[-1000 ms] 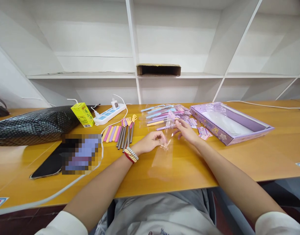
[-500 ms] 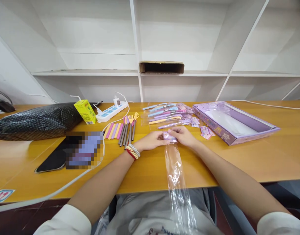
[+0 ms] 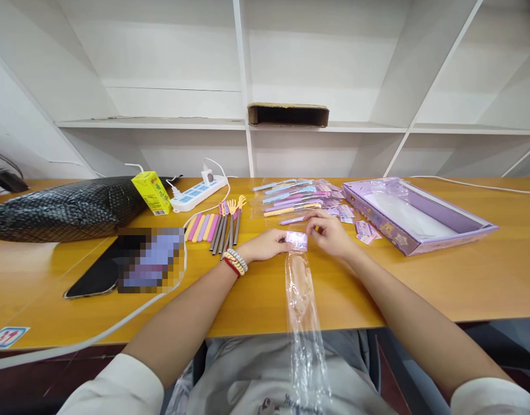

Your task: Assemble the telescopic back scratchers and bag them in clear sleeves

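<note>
My left hand (image 3: pixel 268 244) pinches the left edge of a small shiny purple-and-white card (image 3: pixel 296 241). From the card a long clear plastic sleeve (image 3: pixel 300 288) hangs towards me, past the table edge and over my lap. Just right of the card is my right hand (image 3: pixel 329 235), its fingers loosely bent and apart, with nothing visible in them. Behind it lie several packed pastel-handled sticks (image 3: pixel 291 199) in clear bags. To my left are extendable back scratchers (image 3: pixel 231 222) with hand-shaped heads and metal rods, beside a row of coloured handles (image 3: pixel 202 227).
A purple open box (image 3: pixel 407 248) stands at the right, with small printed cards (image 3: pixel 367 230) beside it. At the left are a yellow drink carton (image 3: pixel 151 193), a power strip (image 3: pixel 198 195), a dark phone (image 3: pixel 96 271), a white cable (image 3: pixel 131 316) and a black wrapped parcel (image 3: pixel 66 210).
My right hand has let go of the card and moved slightly right. The card stays in my left hand, more of its face showing, and the sleeve has swung slightly left.
</note>
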Motion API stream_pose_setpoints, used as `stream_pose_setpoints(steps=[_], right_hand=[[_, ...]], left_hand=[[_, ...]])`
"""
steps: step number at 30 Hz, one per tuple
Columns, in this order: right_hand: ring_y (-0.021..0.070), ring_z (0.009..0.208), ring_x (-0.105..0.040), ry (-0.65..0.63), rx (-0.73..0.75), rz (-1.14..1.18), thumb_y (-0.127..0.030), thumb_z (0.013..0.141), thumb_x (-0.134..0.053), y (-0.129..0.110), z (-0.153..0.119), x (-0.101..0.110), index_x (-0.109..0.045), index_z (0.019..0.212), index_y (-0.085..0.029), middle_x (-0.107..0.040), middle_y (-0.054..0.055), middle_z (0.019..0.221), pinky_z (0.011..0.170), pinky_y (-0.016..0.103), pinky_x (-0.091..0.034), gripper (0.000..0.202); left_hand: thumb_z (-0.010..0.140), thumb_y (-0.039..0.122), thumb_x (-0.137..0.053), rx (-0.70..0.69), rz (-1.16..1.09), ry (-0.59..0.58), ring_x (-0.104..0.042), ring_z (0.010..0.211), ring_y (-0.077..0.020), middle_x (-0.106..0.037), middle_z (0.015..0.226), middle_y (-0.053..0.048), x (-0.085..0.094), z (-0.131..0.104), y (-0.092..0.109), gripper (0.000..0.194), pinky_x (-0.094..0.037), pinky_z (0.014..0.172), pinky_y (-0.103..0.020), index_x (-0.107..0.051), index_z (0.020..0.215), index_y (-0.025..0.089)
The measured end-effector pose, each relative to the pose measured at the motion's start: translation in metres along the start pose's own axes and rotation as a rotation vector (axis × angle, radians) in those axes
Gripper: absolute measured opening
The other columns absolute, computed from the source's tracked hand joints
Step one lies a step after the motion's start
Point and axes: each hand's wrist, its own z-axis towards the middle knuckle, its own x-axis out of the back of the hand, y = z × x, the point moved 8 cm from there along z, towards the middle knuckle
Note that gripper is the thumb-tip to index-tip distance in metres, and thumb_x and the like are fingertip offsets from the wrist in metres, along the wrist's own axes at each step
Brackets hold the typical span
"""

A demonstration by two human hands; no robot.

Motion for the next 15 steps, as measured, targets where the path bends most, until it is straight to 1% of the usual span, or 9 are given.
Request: stream_pose_setpoints(steps=[2,4,8,12,15], right_hand=[[0.0182,0.089,-0.055,-0.067,0.036,-0.025,-0.007,0.072,-0.047,-0.004,0.000,-0.004,-0.063,0.070,-0.018,-0.059,0.008,0.099,0.073,0.031,-0.044,0.020],[0.0170,0.086,-0.056,-0.124,0.033,-0.014,-0.009,0.073,-0.048,-0.004,0.000,-0.009,-0.065,0.075,-0.018,-0.060,0.007,0.097,0.073,0.030,-0.044,0.020],[0.0148,0.078,-0.054,-0.144,-0.017,0.007,-0.015,0.074,-0.054,-0.001,-0.001,-0.011,-0.064,0.082,-0.017,-0.061,0.006,0.090,0.070,0.028,-0.044,0.012],[0.0148,0.080,-0.055,-0.205,-0.038,0.062,-0.023,0.078,-0.057,0.001,-0.001,-0.015,-0.064,0.079,-0.017,-0.061,0.007,0.093,0.073,0.029,-0.044,0.010],[0.0156,0.083,-0.056,-0.223,-0.075,0.117,-0.025,0.077,-0.059,0.003,-0.001,-0.015,-0.065,0.074,-0.017,-0.061,0.007,0.095,0.076,0.031,-0.043,0.010]], left_hand=[[0.081,0.038,-0.055,-0.008,0.011,0.013,-0.055,0.085,-0.0186,-0.065,0.089,-0.003,0.001,-0.001,0.001,0.031,-0.043,0.079,-0.030,-0.064,0.098,0.015],[0.081,0.039,-0.054,-0.018,0.035,0.016,-0.055,0.084,-0.0178,-0.065,0.089,-0.003,0.002,-0.001,0.002,0.030,-0.042,0.079,-0.029,-0.063,0.097,0.015],[0.083,0.040,-0.051,-0.028,0.098,-0.005,-0.055,0.080,-0.0169,-0.065,0.088,-0.003,0.000,-0.001,0.002,0.030,-0.042,0.076,-0.028,-0.063,0.092,0.014],[0.084,0.041,-0.049,-0.079,0.143,-0.007,-0.055,0.081,-0.0167,-0.065,0.090,-0.003,-0.001,-0.002,0.006,0.031,-0.042,0.076,-0.027,-0.064,0.092,0.014],[0.084,0.041,-0.049,-0.076,0.146,-0.006,-0.055,0.079,-0.0163,-0.064,0.087,-0.003,-0.001,-0.002,0.006,0.032,-0.042,0.074,-0.027,-0.064,0.093,0.014]])
